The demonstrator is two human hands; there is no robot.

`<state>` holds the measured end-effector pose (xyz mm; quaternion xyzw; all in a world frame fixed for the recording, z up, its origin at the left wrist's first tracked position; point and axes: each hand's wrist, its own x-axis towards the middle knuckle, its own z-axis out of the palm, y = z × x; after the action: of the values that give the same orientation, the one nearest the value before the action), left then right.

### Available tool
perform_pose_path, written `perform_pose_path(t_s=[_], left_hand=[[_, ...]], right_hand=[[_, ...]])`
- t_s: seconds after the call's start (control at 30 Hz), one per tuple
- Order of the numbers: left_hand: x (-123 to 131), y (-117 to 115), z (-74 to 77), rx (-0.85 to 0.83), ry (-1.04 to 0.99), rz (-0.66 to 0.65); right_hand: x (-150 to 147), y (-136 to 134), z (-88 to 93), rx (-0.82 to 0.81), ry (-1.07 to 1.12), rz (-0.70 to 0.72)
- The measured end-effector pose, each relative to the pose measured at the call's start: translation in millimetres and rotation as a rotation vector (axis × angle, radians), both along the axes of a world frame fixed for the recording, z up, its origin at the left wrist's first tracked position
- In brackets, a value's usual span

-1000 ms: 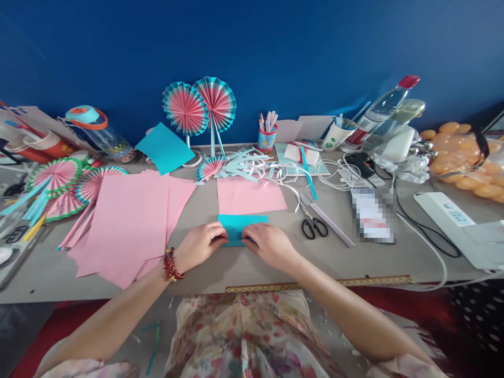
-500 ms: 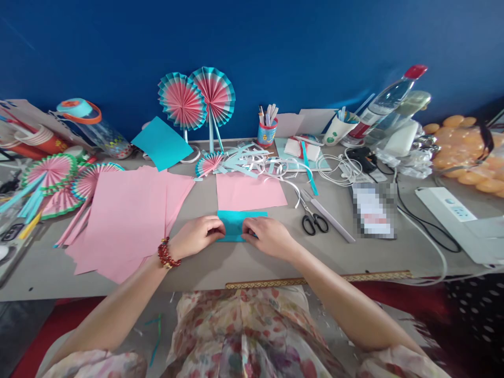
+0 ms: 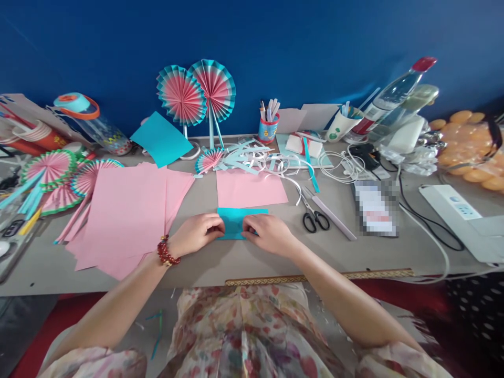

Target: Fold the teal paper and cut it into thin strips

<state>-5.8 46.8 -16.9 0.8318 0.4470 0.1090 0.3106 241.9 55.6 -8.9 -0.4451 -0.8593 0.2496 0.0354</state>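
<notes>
A small folded teal paper (image 3: 238,220) lies on the grey table (image 3: 220,265), just in front of a pink sheet (image 3: 250,188). My left hand (image 3: 199,234), with a red bead bracelet at the wrist, pinches the paper's left edge with curled fingers. My right hand (image 3: 266,234) presses and pinches its right part. Both hands hide the paper's near edge.
A pile of pink sheets (image 3: 128,210) lies to the left, with paper fans (image 3: 53,173) beyond it. Black scissors (image 3: 314,216) and a ruler lie to the right, then a phone (image 3: 375,207), cables and a power strip (image 3: 452,207). Standing fans (image 3: 199,94), cups and bottles line the blue wall.
My hands have stayed on the teal paper, with my right fingers drawn slightly in along its edge. The view has tilted a little.
</notes>
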Motion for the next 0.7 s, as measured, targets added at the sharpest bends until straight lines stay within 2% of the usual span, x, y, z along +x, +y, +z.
perform_pose_path(t_s=[0.7], left_hand=[[0.5,-1.2,0.8,0.035,0.027,-0.050]], right_hand=[[-0.1,0.9,-0.5,-0.011,0.009,-0.007]])
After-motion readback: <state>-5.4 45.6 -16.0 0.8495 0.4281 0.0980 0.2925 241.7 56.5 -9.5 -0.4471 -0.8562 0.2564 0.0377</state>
